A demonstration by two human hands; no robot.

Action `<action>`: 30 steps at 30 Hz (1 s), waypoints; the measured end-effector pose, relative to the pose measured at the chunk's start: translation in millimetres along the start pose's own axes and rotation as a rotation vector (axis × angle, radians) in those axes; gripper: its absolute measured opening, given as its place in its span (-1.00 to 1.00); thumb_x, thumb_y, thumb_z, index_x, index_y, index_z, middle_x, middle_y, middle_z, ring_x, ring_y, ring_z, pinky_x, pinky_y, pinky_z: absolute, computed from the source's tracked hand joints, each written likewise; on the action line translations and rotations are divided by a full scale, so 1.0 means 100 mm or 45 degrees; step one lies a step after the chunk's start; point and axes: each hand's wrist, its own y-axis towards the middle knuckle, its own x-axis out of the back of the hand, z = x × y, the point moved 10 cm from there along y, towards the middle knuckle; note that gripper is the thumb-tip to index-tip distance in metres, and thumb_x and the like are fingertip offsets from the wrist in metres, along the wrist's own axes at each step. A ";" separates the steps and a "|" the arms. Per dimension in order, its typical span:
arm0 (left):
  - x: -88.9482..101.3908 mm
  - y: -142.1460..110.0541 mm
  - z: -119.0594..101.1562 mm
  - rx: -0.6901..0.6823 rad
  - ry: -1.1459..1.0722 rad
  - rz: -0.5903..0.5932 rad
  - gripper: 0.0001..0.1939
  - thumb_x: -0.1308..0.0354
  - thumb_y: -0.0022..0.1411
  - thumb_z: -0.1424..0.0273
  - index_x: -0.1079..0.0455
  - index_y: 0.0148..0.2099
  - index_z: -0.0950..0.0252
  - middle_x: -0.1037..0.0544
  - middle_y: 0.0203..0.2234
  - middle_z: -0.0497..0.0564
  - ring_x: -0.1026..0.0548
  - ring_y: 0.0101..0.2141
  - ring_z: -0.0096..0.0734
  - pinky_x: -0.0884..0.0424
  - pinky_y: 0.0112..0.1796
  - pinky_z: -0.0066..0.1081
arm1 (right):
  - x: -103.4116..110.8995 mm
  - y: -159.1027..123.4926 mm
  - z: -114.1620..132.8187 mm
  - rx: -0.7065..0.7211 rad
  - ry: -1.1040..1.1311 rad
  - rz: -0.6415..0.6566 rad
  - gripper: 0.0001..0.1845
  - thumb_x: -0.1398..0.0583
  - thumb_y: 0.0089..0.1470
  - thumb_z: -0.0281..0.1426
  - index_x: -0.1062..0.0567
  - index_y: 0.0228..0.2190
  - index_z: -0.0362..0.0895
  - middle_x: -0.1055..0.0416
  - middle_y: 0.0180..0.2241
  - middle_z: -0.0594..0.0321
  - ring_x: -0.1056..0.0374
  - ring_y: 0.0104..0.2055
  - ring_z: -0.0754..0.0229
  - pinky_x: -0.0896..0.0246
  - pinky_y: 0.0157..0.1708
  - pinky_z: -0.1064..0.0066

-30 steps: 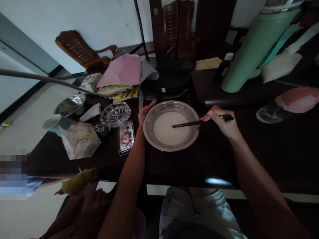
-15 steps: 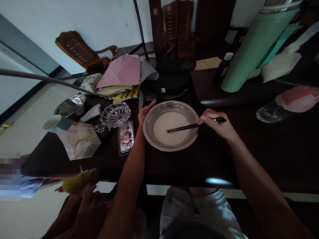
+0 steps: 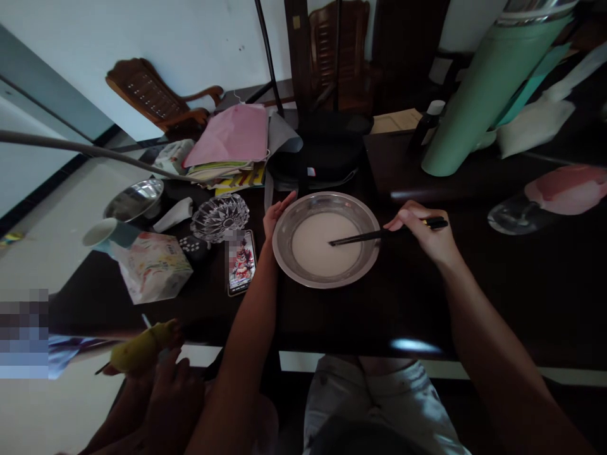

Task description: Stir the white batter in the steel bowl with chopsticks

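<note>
A wide metal bowl (image 3: pixel 327 282) with milky white liquid (image 3: pixel 322 256) in it stands on the dark table in front of me. Against its left side rests my left hand (image 3: pixel 275 215), cupping the outer wall with its fingers extended along the rim. My right hand (image 3: pixel 423 230) is closed around black chopsticks (image 3: pixel 365 237), to the right of the bowl. Their tips dip into the liquid near its middle. The upper ends stick out past my knuckles.
Left of the bowl are a lit phone (image 3: pixel 241 262), a glass dish (image 3: pixel 220 218), a tissue pack (image 3: pixel 156 268) and a cup (image 3: pixel 111 237). Another person's hands (image 3: pixel 173 385) hold a yellow peeled-looking item (image 3: pixel 140 347). A green thermos (image 3: pixel 488 95) stands at the back right.
My right hand has shifted right with the chopsticks, and their tips have moved from the left part of the liquid toward its middle. The other person's yellow item has moved slightly left.
</note>
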 end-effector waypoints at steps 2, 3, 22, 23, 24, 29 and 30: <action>0.01 0.00 0.00 0.001 0.005 -0.005 -0.38 0.08 0.30 0.28 -0.27 0.34 0.35 -0.68 -0.21 0.10 -0.60 -0.10 -0.09 -0.44 -0.01 -0.16 | -0.03 -0.01 -0.03 -0.040 0.070 0.034 -0.59 -0.22 0.20 -0.06 -0.61 -0.57 0.03 -0.55 -0.48 0.24 -0.47 -0.36 0.12 -0.35 -0.21 0.19; 0.01 0.00 0.00 0.000 0.006 -0.010 -0.38 0.08 0.29 0.28 -0.27 0.34 0.35 -0.68 -0.21 0.10 -0.60 -0.11 -0.09 -0.44 -0.02 -0.15 | -0.07 -0.01 -0.02 -0.036 0.089 0.085 -0.61 -0.22 0.20 -0.07 -0.62 -0.56 0.03 -0.55 -0.48 0.24 -0.48 -0.35 0.12 -0.35 -0.22 0.19; -0.03 -0.02 -0.01 0.001 -0.038 -0.006 -0.41 0.10 0.32 0.30 -0.29 0.33 0.39 -0.68 -0.28 0.09 -0.62 -0.27 -0.21 -0.46 -0.08 -0.24 | -0.05 -0.02 -0.02 -0.018 0.099 0.020 -0.62 -0.22 0.22 -0.13 -0.63 -0.55 0.03 -0.58 -0.48 0.26 -0.48 -0.37 0.13 -0.34 -0.23 0.22; -0.03 -0.02 -0.01 -0.003 -0.036 -0.006 -0.41 0.09 0.32 0.30 -0.29 0.33 0.40 -0.68 -0.26 0.09 -0.62 -0.25 -0.20 -0.45 -0.07 -0.23 | -0.08 -0.02 -0.01 -0.017 0.112 0.060 -0.62 -0.22 0.22 -0.12 -0.63 -0.55 0.02 -0.58 -0.48 0.27 -0.49 -0.37 0.13 -0.34 -0.24 0.23; -0.02 -0.01 -0.01 -0.010 -0.030 -0.007 -0.40 0.08 0.32 0.29 -0.28 0.33 0.39 -0.68 -0.25 0.10 -0.62 -0.22 -0.17 -0.45 -0.05 -0.22 | -0.12 -0.02 0.00 -0.001 0.104 0.110 -0.64 -0.23 0.21 -0.12 -0.64 -0.53 0.03 -0.58 -0.47 0.26 -0.49 -0.35 0.12 -0.35 -0.24 0.23; 0.01 0.01 0.00 -0.024 -0.010 -0.008 -0.40 0.06 0.31 0.27 -0.29 0.34 0.37 -0.67 -0.21 0.13 -0.61 -0.14 -0.11 -0.44 -0.02 -0.18 | -0.08 -0.02 0.05 0.071 0.011 0.058 -0.70 -0.24 0.20 -0.13 -0.65 -0.48 0.05 -0.61 -0.41 0.26 -0.47 -0.30 0.11 -0.31 -0.21 0.21; 0.01 0.01 0.00 -0.018 -0.010 -0.010 -0.40 0.06 0.31 0.28 -0.29 0.34 0.37 -0.67 -0.21 0.12 -0.61 -0.14 -0.12 -0.43 -0.02 -0.19 | -0.05 -0.02 0.03 0.045 0.038 0.017 -0.67 -0.23 0.21 -0.13 -0.64 -0.51 0.04 -0.60 -0.44 0.26 -0.46 -0.33 0.12 -0.31 -0.22 0.22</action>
